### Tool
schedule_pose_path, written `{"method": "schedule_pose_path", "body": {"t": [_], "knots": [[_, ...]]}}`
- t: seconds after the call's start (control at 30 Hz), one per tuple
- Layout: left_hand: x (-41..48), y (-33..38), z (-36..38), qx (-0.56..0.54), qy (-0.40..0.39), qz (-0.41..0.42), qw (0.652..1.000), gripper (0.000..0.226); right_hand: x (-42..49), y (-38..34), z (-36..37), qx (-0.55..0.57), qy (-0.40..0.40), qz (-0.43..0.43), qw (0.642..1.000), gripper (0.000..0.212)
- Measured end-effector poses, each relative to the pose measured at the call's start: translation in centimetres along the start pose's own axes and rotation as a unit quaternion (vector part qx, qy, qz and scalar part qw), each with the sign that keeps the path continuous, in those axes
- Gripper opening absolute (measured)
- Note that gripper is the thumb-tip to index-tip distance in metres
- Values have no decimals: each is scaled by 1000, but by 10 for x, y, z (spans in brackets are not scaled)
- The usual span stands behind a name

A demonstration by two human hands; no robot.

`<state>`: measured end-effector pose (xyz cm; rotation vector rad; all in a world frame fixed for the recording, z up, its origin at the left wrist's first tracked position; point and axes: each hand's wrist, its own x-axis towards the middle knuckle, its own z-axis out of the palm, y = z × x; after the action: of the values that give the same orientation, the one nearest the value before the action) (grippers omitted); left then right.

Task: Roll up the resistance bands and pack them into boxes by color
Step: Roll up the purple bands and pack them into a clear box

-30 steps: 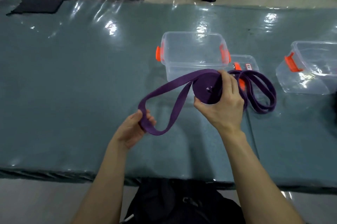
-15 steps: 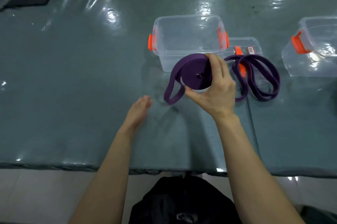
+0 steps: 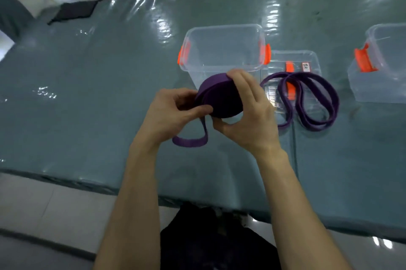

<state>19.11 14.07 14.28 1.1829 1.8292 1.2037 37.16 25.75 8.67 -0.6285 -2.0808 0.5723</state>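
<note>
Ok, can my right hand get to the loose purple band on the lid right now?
Probably not yet: nothing lies between the right hand and the loose band, but that hand grips the half-rolled band and would have to let go first.

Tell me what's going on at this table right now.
A person holds a mostly rolled purple resistance band: the left hand and right hand both grip it, and a short tail hangs loose. A second purple band lies unrolled to the right, partly on a clear lid. An open clear box stands just behind the hands.
</note>
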Motion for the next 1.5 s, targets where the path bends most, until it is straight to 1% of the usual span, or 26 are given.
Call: {"method": "schedule_pose_path", "body": {"t": [0.03,0.1,0.17,0.2,0.27,0.33,0.43,0.5,0.57,0.63,0.67,0.7,0.73,0.77,0.8,0.83,0.87,0.97,1.0,1.03,1.1,1.2,1.27,1.33,1.4,1.5], "knots": [[-3,1,-1,5,-8,-11,1000,24,-2,0,-2,6,-12,-7,1000,88],[-6,4,0,-15,-9,-16,1000,30,-5,1,-6,13,-23,-18,1000,87],[-6,10,7,-57,17,-5,998,38,-3,5,-10,11,-22,-25,999,86],[-4,12,11,-60,34,8,998,37,-1,8,-12,7,-20,-27,999,87],[2,15,16,-10,54,43,998,29,1,14,-16,-4,-16,-29,999,90],[8,20,17,40,40,63,996,27,1,19,-20,-9,-4,-34,999,90],[17,30,17,46,-3,43,998,30,2,24,-24,-21,12,-42,999,88],[22,34,18,29,-16,22,999,30,2,25,-27,-22,28,-45,998,84],[24,35,23,-5,-16,12,1000,29,3,24,-32,-24,47,-49,997,78],[24,35,31,-26,4,12,1000,29,5,21,-37,-27,48,-49,997,77],[24,35,33,-28,17,12,999,29,6,20,-39,-20,30,-38,999,82],[24,35,34,-20,25,15,999,28,7,19,-42,0,-7,-11,1000,91],[25,37,31,0,22,22,1000,27,7,19,-46,32,-67,38,996,106],[27,39,27,37,8,35,999,26,8,20,-50,68,-131,101,984,120],[29,41,21,90,-15,52,995,26,9,22,-54,94,-176,149,968,126],[32,44,15,152,-39,72,985,27,10,24,-57,106,-194,172,960,121],[33,48,11,212,-59,92,971,27,10,27,-60,104,-192,171,961,106],[36,59,8,334,-103,152,924,26,8,28,-59,70,-158,123,977,47],[37,61,9,363,-113,170,909,25,6,27,-56,65,-150,117,979,36],[37,63,9,387,-122,183,895,24,4,26,-54,66,-146,119,980,31],[36,65,8,410,-137,189,882,22,2,25,-50,65,-155,129,977,31],[35,64,4,423,-147,187,874,23,0,27,-47,76,-179,158,968,38],[35,63,0,434,-148,188,869,23,0,22,-43,86,-159,174,968,38],[36,63,-5,438,-147,191,866,23,1,18,-36,62,-142,159,975,31],[36,63,-10,437,-148,185,868,23,2,12,-31,47,-147,141,978,30],[35,63,-14,457,-153,184,857,24,5,5,-24,15,-185,117,976,37]]}}
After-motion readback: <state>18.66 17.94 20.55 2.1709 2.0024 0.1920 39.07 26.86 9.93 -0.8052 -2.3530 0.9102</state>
